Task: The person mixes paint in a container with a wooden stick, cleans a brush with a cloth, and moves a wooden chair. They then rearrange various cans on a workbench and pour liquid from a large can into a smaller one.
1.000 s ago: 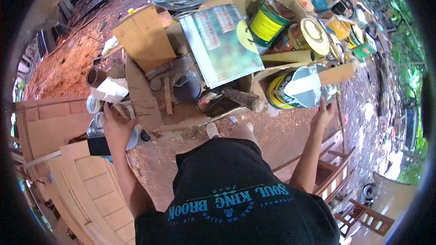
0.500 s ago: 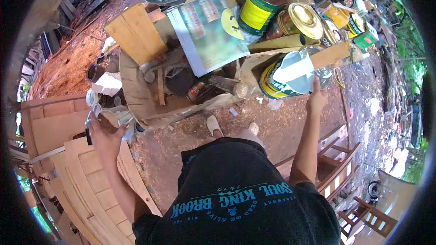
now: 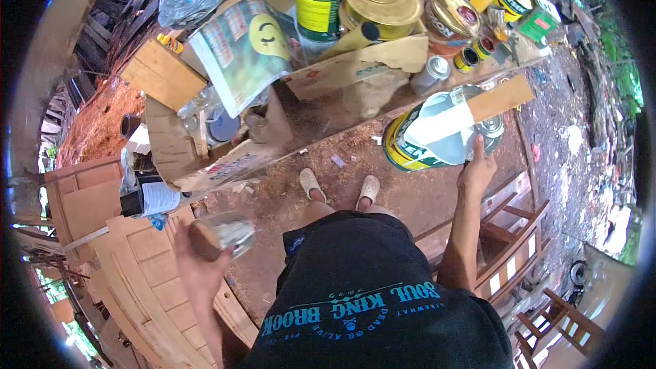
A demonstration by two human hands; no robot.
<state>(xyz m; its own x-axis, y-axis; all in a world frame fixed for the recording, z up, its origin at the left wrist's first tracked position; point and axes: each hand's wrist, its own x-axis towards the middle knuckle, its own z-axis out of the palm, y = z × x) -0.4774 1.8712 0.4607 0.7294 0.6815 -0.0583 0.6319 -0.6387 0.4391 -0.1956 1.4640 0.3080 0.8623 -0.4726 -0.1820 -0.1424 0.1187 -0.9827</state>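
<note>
My right hand (image 3: 476,171) grips the near right rim of a paint can (image 3: 403,143) with a yellow and green label, tilted and held off the table. A flat wooden stick (image 3: 502,99), its other end white, lies across the can's mouth. Grey-white paint shows inside. My left hand (image 3: 201,256) is wrapped round a clear jar (image 3: 236,234), blurred by motion, over the ground left of my body. What the jar contains I cannot make out. Near it, a dark container with a white label (image 3: 156,198) stands at the table's left end.
A torn cardboard box (image 3: 164,154) on the table holds a newspaper (image 3: 242,55) and scraps. Several cans stand behind, including a gold-lidded can (image 3: 384,1); a silver can (image 3: 432,74) is near the edge. Wooden panels (image 3: 147,253) lie left, a wooden chair frame (image 3: 512,246) right.
My left hand has lifted the clear jar away from the table's left end, toward my body. The paint can stays in my right hand, now apart from the table's edge. The view has shifted.
</note>
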